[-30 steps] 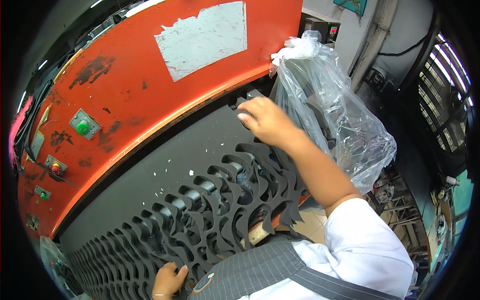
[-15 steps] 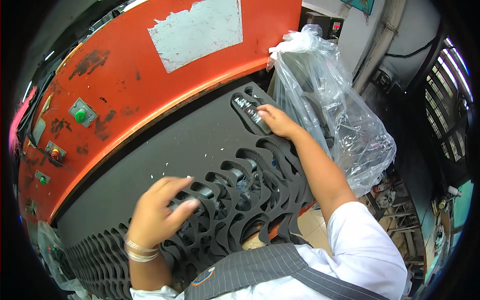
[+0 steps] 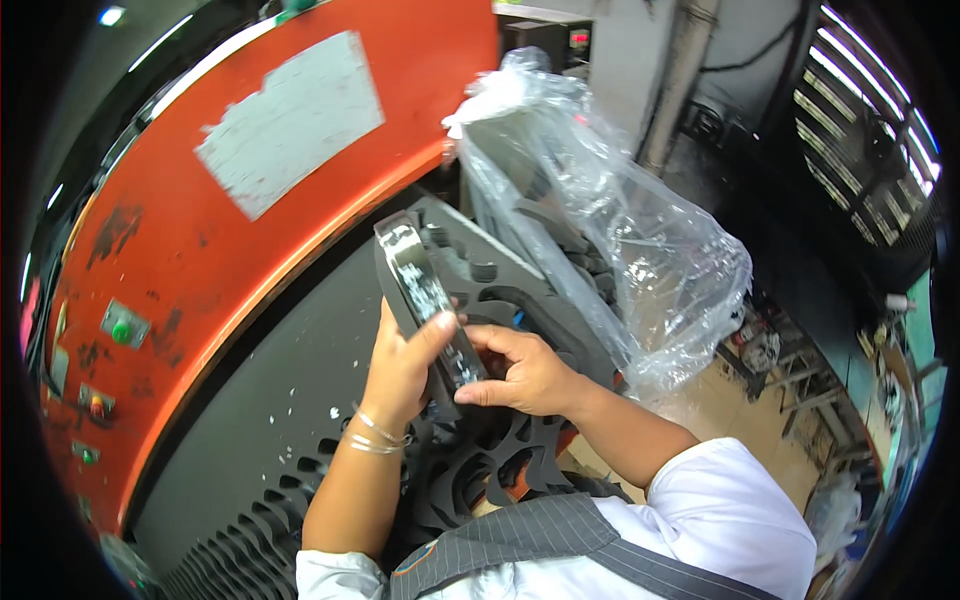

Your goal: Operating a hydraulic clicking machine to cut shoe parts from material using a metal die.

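Note:
Held up between both hands is a long, narrow, sole-shaped cutting die (image 3: 420,278) with a dark rim and a shiny inside speckled white. My left hand (image 3: 400,365) wraps its near left side, thumb lying across the top. On the lower right, my right hand (image 3: 525,372) grips the near end between thumb and fingers. The die is tilted, its far end pointing up and away over a dark grey foam sheet (image 3: 320,350). Cut openings show in the sheet just beyond my right hand. What sits inside the die is hard to make out.
An orange machine (image 3: 420,60) with green and red buttons borders the far left side. Right of the sheet stands a clear plastic bag (image 3: 670,270) with dark pieces in it. Curved, cut-out foam scrap (image 3: 240,545) hangs along the near edge. White specks dot the sheet.
The die has come off the sheet's far right corner, toward me and to the left in the picture. My left hand has left the scrap edge and taken hold of it. The view has swung right.

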Tool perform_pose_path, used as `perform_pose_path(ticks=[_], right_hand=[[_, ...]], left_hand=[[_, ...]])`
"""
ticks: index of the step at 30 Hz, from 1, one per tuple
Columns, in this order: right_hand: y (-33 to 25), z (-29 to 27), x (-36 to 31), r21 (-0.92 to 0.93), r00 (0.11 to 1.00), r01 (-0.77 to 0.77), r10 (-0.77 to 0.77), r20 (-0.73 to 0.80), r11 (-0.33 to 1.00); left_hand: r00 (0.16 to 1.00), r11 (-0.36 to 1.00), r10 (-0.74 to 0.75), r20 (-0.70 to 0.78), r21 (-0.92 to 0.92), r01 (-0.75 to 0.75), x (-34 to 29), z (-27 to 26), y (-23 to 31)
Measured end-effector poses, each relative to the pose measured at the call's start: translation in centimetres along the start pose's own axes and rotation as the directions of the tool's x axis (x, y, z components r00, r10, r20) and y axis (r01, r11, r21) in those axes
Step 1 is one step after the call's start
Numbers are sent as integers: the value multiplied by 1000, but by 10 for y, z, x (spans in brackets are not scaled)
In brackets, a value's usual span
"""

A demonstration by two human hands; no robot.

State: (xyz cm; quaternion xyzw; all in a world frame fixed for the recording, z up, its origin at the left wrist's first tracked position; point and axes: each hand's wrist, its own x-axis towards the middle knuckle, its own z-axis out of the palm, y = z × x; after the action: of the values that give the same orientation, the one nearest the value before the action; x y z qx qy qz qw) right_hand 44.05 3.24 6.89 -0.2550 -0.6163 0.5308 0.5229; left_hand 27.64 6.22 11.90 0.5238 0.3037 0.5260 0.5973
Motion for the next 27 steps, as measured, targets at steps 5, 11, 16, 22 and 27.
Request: perform_pose_path(ticks=[5,11,16,22,27], right_hand=[[-14,-38,-33,-180,975,-147,173,138,973],[-42,-107,-114,-137,890,-52,-16,-456,989],[-66,-133,-173,-2,660,59,-40,-750,998],[-48,-104,-190,70,686,-15,61,-725,997],[-68,-70,-141,-176,826,-37,-69,-560,984]], left_hand=[[839,755,-302,453,650,-79,21,35,31],[862,645,-192,470,722,-250,109,69,57],[997,995,-67,39,-75,70,197,102,-23],[944,313,-24,-328,895,319,218,103,-147],[970,564,221,-96,825,-47,199,123,-134]])
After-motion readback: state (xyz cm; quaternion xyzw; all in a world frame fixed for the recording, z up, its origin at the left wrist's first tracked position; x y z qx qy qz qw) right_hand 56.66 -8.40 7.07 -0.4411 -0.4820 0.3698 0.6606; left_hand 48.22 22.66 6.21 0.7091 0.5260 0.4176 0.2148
